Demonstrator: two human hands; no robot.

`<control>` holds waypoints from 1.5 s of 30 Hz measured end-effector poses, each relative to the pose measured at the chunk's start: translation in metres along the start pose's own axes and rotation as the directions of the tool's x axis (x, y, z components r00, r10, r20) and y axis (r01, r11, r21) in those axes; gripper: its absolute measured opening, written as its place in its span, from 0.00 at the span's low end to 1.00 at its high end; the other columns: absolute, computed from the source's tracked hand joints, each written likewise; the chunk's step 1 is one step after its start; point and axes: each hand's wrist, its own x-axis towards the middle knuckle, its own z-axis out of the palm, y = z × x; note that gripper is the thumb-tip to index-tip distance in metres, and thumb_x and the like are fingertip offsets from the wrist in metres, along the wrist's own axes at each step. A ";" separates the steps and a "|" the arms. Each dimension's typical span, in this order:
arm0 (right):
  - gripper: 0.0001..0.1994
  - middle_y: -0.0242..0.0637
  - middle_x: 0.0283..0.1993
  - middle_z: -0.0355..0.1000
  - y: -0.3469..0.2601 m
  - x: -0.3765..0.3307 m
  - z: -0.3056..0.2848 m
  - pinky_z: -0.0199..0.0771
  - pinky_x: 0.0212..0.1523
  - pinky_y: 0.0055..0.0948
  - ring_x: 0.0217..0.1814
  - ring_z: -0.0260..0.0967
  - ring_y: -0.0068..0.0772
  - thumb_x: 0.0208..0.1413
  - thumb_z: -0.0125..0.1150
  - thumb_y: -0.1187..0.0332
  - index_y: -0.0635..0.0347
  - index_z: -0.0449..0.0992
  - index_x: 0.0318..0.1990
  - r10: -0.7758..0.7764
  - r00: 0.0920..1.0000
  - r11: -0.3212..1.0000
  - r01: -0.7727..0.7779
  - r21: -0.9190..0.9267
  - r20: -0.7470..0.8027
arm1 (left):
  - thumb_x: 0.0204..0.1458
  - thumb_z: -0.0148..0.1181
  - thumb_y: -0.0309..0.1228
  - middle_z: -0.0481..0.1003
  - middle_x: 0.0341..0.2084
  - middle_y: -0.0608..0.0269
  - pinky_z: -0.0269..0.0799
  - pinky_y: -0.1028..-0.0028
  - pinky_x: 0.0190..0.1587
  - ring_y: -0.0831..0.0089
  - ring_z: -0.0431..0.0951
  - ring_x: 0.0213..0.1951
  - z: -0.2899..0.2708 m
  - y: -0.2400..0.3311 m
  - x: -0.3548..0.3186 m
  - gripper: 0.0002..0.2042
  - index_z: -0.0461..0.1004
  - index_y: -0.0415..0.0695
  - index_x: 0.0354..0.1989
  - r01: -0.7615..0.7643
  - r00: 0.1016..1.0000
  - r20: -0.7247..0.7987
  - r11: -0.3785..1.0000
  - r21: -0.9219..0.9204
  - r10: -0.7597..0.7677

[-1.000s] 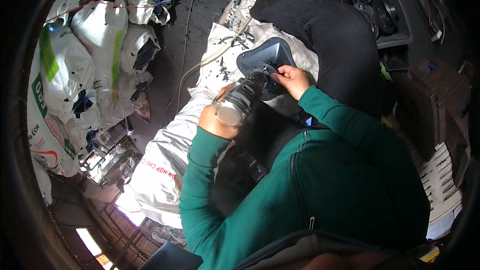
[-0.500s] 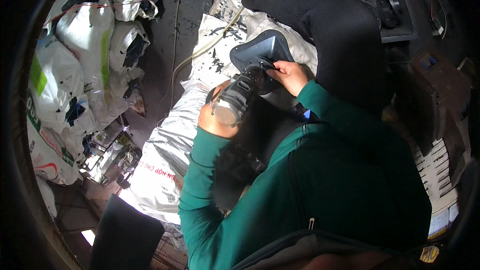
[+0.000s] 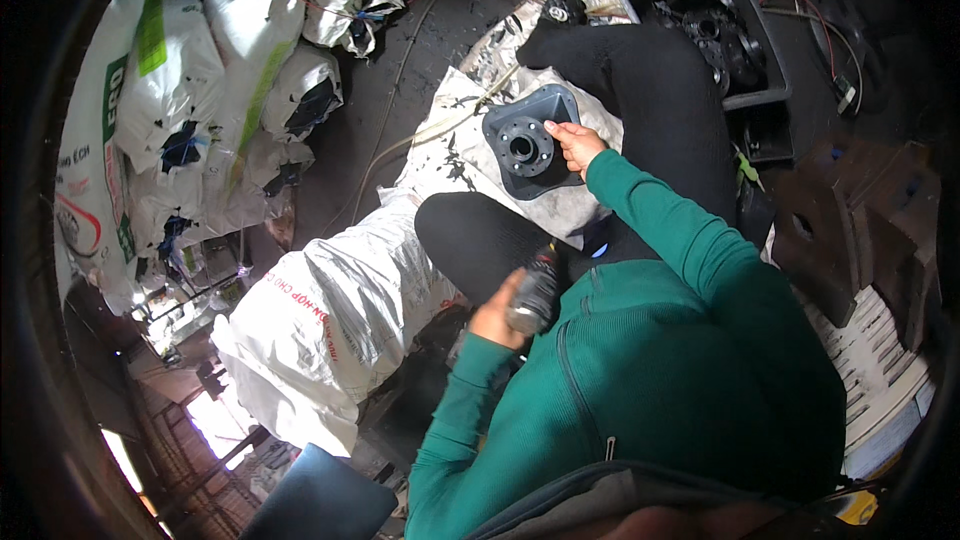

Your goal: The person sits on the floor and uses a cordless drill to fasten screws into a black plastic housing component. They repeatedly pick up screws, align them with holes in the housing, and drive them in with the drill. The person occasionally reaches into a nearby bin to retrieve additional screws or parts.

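My left hand (image 3: 499,317) is closed around a cordless drill (image 3: 534,298), held over my lap near my bent left knee. The drill's tip points away from my body, well apart from the work. In front of me a black plastic housing (image 3: 497,122) rests on white sacking between my legs. It has a wide squarish flange and a round raised hub (image 3: 522,148) with a central hole and several small bright spots around it. My right hand (image 3: 578,146) pinches at the hub's far right edge. Whatever small piece the fingertips may cover is hidden.
Dark plastic scraps lie on the white sacking (image 3: 424,162). A grey bin (image 3: 752,98) with black parts stands beyond my right leg. White sacks (image 3: 165,70) crowd the left side. A thin hose (image 3: 440,130) crosses the sacking. Brown boards (image 3: 815,235) lean at the right.
The drill has left the housing's hub and come back toward my body with my left hand. My right hand remains at the hub. The whole view has shifted somewhat.
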 end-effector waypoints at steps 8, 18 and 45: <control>0.10 0.17 0.16 0.49 0.011 0.018 -0.008 0.39 0.11 0.17 0.12 0.41 0.11 0.59 0.60 0.62 0.48 0.66 0.28 0.040 0.999 0.996 -0.042 0.073 0.034 | 0.39 0.70 0.34 0.61 0.61 0.46 0.58 0.60 0.62 0.50 0.62 0.62 -0.060 -0.032 0.028 0.44 0.53 0.45 0.68 -0.318 0.948 -0.042 0.945 -0.072 0.316; 0.12 0.23 0.22 0.64 -0.021 -0.024 -0.001 0.47 0.12 0.21 0.13 0.47 0.15 0.51 0.67 0.67 0.50 0.77 0.45 -0.230 0.965 0.956 0.200 -0.216 -0.124 | 0.24 0.72 0.51 0.63 0.56 0.45 0.62 0.53 0.57 0.47 0.62 0.57 -0.009 -0.009 0.223 0.47 0.63 0.59 0.62 -0.338 0.737 -0.479 0.874 0.349 0.476; 0.35 0.44 0.42 0.76 -0.314 -0.004 -0.304 0.68 0.50 0.35 0.42 0.72 0.39 0.46 0.65 0.39 0.68 0.76 0.44 -0.786 0.591 -0.019 -0.318 -0.948 -0.182 | 0.48 0.58 0.54 0.74 0.43 0.47 0.64 0.61 0.53 0.55 0.70 0.49 0.188 -0.294 -0.156 0.29 0.73 0.40 0.47 0.577 -0.227 -0.529 0.324 -0.749 -0.818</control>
